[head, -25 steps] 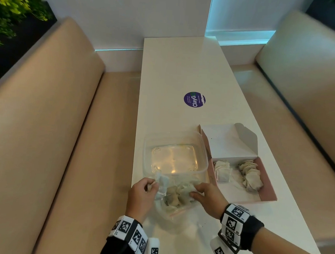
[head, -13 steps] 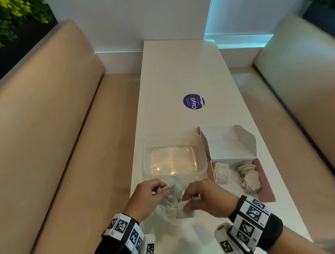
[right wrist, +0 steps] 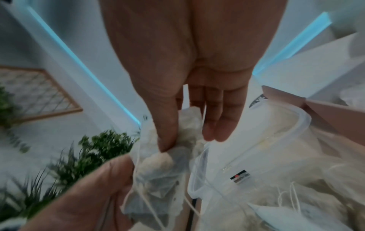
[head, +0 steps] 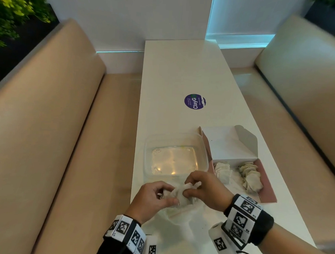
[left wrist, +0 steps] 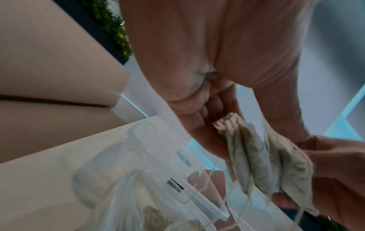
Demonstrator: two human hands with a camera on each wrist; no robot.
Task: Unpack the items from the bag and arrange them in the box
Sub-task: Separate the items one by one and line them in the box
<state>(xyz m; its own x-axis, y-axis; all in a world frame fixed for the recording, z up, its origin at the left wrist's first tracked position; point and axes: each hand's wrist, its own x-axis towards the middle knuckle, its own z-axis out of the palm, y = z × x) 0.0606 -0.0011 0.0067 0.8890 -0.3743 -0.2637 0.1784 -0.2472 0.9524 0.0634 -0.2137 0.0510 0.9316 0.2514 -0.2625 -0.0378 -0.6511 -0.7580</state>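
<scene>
Having lifted out of the bag, we are pinching a tea-bag clump between left hand and right hand, the pink box lying rightward, nearer the right.

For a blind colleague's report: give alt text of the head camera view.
Both hands, left hand and right hand, hold a clump of pale tea bags above a white table, near a clear plastic container and an open pink cardboard box.
</scene>
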